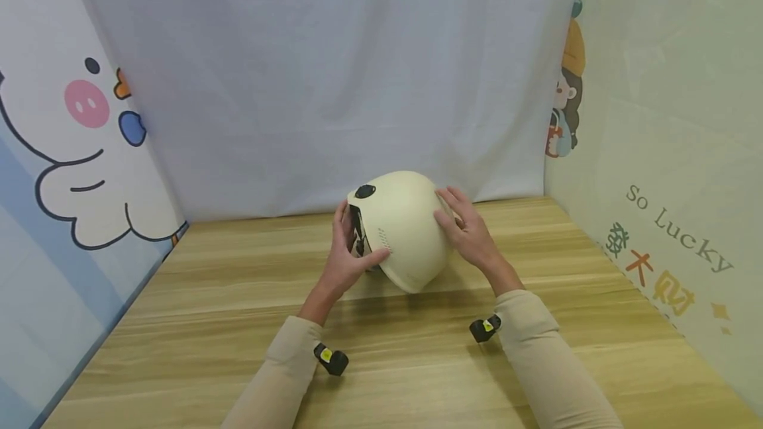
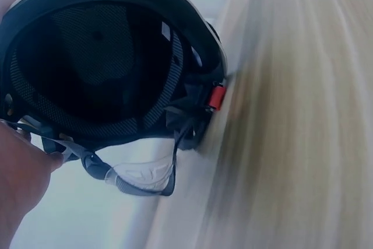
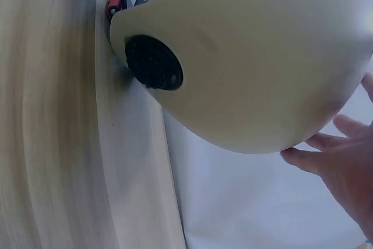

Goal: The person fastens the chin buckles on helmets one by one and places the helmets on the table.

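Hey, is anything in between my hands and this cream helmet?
Nothing visible blocks either one: the left hand holds the helmet at its open side, and the right hand touches it opposite. A strap hangs close by the left hand.

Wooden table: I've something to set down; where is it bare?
The table is bare from the left hand to the left panel, from the right hand to the "So Lucky" panel, and between the sleeves. Crowded: around the cream helmet, between both hands.
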The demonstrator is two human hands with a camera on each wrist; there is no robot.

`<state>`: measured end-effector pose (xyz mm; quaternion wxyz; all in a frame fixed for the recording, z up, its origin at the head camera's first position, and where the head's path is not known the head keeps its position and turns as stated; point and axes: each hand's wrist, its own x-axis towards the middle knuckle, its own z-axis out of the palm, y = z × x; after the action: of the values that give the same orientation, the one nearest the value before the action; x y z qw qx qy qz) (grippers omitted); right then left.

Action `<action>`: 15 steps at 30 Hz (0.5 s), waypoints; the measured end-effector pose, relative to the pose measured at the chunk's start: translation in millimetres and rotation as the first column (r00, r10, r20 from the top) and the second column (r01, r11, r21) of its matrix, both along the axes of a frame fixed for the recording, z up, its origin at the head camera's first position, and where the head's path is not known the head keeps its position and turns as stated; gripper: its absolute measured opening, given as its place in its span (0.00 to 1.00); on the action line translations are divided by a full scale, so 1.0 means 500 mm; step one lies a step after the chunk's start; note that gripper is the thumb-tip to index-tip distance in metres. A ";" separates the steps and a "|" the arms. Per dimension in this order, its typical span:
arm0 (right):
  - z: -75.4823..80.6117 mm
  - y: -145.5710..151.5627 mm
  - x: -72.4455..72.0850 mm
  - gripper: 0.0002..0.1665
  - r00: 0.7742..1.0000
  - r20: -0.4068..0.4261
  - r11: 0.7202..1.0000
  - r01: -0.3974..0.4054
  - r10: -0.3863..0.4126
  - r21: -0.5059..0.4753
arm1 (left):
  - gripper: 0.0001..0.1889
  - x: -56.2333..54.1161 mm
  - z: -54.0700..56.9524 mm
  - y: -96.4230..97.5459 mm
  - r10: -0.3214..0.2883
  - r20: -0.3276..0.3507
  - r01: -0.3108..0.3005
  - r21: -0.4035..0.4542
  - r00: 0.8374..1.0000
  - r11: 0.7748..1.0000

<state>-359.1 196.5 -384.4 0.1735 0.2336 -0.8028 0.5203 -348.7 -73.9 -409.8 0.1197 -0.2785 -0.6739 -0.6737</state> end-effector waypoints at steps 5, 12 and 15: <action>0.007 -0.013 0.001 0.30 0.998 -0.051 0.999 -0.026 0.027 0.027 | 0.63 -0.001 0.003 -0.005 0.005 0.008 -0.005 -0.012 1.000 1.000; 0.028 -0.041 0.009 0.38 0.994 -0.109 0.995 0.006 0.005 0.102 | 0.62 0.006 0.010 -0.011 0.024 0.009 -0.024 -0.049 1.000 0.999; 0.034 -0.048 0.009 0.40 0.992 -0.127 0.989 0.035 -0.016 0.147 | 0.62 0.005 0.011 -0.015 0.035 0.002 -0.035 -0.067 0.999 0.997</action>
<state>-354.4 172.4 -367.6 0.2124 0.2678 -0.8298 0.4411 -346.0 -81.3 -404.3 0.1209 -0.2696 -0.7010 -0.6490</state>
